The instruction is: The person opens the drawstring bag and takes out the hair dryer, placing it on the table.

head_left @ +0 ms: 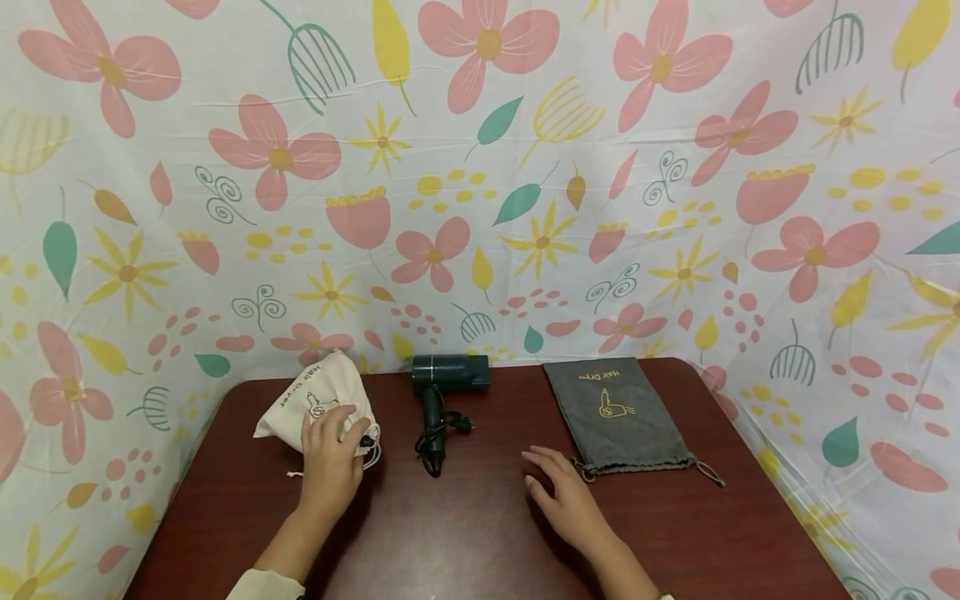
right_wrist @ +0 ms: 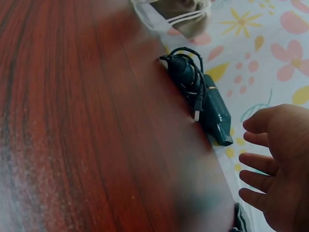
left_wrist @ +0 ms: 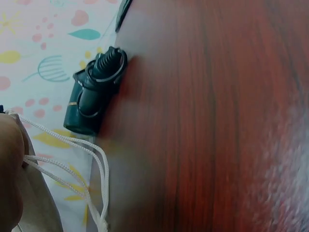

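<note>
My left hand [head_left: 332, 454] grips a cream drawstring bag [head_left: 288, 408] printed "Hair Dryer" at the table's left. The bag looks bulky; its contents are hidden. White drawstrings [left_wrist: 99, 169] hang from its mouth in the left wrist view. A dark green hair dryer [head_left: 450, 372] lies between my hands, handle toward me, its cord [head_left: 433, 442] wound round the handle. My right hand [head_left: 568, 504] holds nothing, with fingers loosely extended near the lower left corner of a flat grey drawstring pouch [head_left: 630, 417]. In the right wrist view these fingers [right_wrist: 258, 164] are spread apart.
The brown wooden table [head_left: 480, 533] has rounded back corners. A white curtain [head_left: 480, 167] with flowers and leaves hangs behind and beside it. The grey pouch's cord [head_left: 711, 473] trails onto the tabletop at the right.
</note>
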Demonstrator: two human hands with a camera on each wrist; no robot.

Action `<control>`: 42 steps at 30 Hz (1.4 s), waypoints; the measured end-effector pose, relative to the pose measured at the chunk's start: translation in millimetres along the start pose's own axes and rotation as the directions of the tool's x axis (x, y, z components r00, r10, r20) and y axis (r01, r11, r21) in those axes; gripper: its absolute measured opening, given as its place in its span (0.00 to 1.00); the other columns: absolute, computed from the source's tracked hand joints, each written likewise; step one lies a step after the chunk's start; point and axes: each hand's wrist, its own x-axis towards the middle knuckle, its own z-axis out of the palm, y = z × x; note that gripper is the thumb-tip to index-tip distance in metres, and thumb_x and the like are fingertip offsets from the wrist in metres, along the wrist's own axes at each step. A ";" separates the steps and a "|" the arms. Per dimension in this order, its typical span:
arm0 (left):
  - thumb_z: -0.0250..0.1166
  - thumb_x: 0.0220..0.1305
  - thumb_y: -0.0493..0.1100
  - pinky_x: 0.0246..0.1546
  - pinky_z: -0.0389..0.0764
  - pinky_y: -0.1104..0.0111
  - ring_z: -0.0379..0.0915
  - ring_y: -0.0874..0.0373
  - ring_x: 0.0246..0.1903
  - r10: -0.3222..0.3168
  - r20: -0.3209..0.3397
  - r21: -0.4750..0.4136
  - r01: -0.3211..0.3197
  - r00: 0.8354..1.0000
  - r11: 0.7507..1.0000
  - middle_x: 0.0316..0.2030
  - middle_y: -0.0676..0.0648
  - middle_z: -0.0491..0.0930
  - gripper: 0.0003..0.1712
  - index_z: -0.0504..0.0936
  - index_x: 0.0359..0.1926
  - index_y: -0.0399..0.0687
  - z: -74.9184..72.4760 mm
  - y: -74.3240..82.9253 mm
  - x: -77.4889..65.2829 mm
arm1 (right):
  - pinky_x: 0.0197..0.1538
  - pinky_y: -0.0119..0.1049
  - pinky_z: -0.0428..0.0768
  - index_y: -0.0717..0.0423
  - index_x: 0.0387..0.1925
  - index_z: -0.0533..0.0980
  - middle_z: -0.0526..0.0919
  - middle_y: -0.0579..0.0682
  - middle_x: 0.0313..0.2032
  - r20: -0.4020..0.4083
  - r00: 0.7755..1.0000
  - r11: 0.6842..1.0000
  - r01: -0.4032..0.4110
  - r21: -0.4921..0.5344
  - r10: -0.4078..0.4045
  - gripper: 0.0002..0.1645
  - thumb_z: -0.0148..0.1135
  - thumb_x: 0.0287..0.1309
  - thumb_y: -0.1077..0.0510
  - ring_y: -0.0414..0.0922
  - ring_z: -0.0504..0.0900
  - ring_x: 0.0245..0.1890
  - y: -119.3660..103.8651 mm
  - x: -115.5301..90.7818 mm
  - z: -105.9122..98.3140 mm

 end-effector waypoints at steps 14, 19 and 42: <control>0.62 0.30 0.21 0.64 0.54 0.29 0.66 0.36 0.60 0.044 0.041 -0.045 -0.042 0.998 0.998 0.56 0.41 0.76 0.35 0.82 0.46 0.49 -2.8 26.7 -1.9 | 0.67 0.52 0.73 0.38 0.66 0.73 0.76 0.46 0.66 0.024 0.999 0.997 -0.028 0.077 0.027 0.26 0.63 0.69 0.54 0.45 0.73 0.69 -5.7 1.5 4.9; 0.61 0.33 0.23 0.64 0.54 0.29 0.66 0.36 0.61 0.067 0.048 -0.059 -0.064 0.997 0.996 0.56 0.41 0.76 0.33 0.82 0.46 0.49 -3.8 37.3 -0.1 | 0.69 0.52 0.71 0.37 0.67 0.72 0.75 0.45 0.67 0.059 0.997 0.992 -0.058 0.108 0.052 0.27 0.62 0.69 0.52 0.44 0.71 0.70 -10.1 2.3 6.3; 0.58 0.35 0.25 0.59 0.60 0.27 0.71 0.38 0.58 0.211 0.019 -0.123 -0.207 0.977 0.971 0.55 0.42 0.77 0.31 0.82 0.45 0.52 1.7 77.4 1.6 | 0.68 0.56 0.71 0.30 0.70 0.67 0.72 0.41 0.68 0.124 0.992 0.983 -0.034 0.182 0.011 0.27 0.55 0.72 0.40 0.48 0.70 0.71 -32.8 8.8 13.5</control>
